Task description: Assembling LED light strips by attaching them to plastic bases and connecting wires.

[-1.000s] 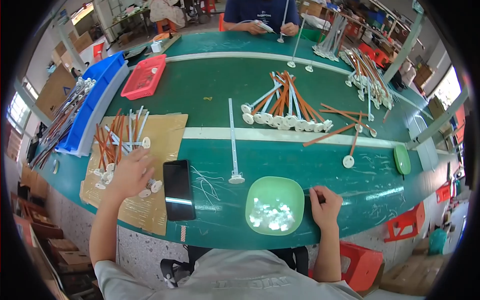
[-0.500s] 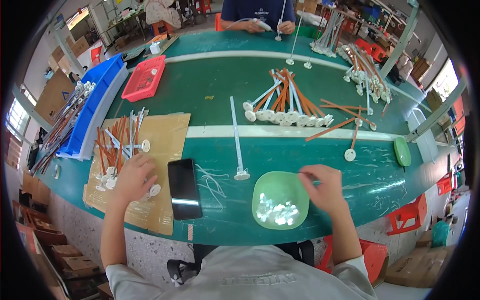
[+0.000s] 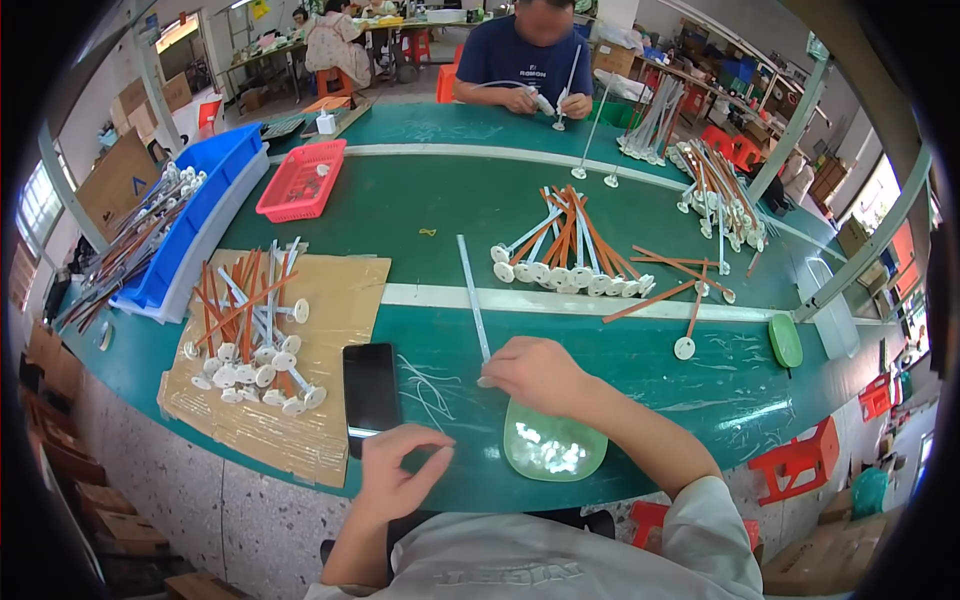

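White and slender: recording the plastic rod point(image 3: 470, 290) lying flat on the green worktop point(image 3: 640, 350), pointing away from the body, near end tucked under the right hand point(image 3: 540, 375). Noting the right fingers point(image 3: 497, 372) bunched and curled down over that end; not being able to tell whether gripping the rod or only touching it. Observing the left hand point(image 3: 400, 480) hanging near the front edge, fingers point(image 3: 425, 437) loosely curled, thumb and forefinger apart, holding nothing visible.

Judging the step in hand as work on the rod's near end, apparently fitting a small part there. Judging the next move as calling for a steady rod and a short reach to the pale green dish point(image 3: 590, 462) of small white pieces point(image 3: 550, 452), sitting just under the right wrist.

Logging, further out: black phone point(image 3: 370, 385) just left of the rod end, thin white strands point(image 3: 430, 390) beside it; cardboard sheet point(image 3: 340, 300) bearing orange and white disc-footed rods point(image 3: 250, 340); a second heap of such rods point(image 3: 570, 255) beyond the pale stripe; blue bin point(image 3: 190, 215) and red basket point(image 3: 300, 180) far left; another person point(image 3: 530, 60) working across the worktop.
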